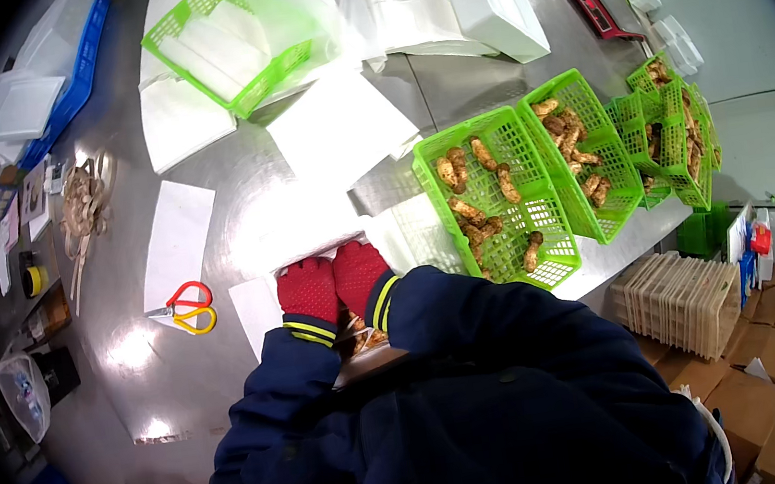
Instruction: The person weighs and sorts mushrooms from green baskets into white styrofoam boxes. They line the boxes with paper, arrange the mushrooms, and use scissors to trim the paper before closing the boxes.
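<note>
My left hand [306, 292], in a red dotted knit glove, is held over a white-lined box close to my body. Beside it, nearly touching, is my right hand [361, 274] in a matching glove. Both show their backs, and their fingertips are bent down out of sight, so any grip is hidden. Brown-and-cream mushrooms [362, 333] show in the box below my wrists. A translucent white sheet [416, 235] lies just right of my hands. Next to it stands a green plastic basket [500, 217] holding several thick-stemmed mushrooms [483, 154], probably matsutake.
Scissors [194, 308] with red and yellow handles rest on white paper [176, 232] to the left. More white sheets [343, 131] lie ahead on the steel table [235, 181]. Further back are a green basket [236, 101], a white foam box [485, 1] and a red scale [594, 6].
</note>
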The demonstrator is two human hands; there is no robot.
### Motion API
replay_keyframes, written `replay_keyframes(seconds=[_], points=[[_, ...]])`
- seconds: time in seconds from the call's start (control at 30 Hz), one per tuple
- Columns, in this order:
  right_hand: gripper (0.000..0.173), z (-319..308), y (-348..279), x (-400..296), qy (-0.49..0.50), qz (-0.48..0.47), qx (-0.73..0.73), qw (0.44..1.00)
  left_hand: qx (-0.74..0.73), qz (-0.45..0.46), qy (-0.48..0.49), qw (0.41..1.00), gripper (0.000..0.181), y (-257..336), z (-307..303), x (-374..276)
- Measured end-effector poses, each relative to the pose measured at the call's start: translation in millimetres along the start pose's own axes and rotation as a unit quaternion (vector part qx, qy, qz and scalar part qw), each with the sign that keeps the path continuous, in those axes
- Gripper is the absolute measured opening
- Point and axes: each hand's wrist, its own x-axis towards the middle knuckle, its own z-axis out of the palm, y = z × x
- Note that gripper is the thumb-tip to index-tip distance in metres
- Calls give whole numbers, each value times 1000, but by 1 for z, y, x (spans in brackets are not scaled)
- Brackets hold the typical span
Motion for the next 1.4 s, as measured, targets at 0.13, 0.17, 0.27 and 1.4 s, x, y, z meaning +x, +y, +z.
replay_keyframes(seconds=[0.13, 0.17, 0.27, 1.4], points=[[19, -56, 16, -4, -66, -114, 74, 989, -32, 14, 11, 999, 30, -6, -4, -13], [19, -67, 28, -6, -40, -88, 140, 985, -36, 14, 9, 999, 31, -4, -3, -14], [21, -69, 128, -5, 190, 9, 120, 974, -71, 21, 5, 997, 30, 6, -32, -12], [14, -28, 19, 12, -37, -105, -111, 988, -51, 14, 3, 999, 31, 1, -28, -40]])
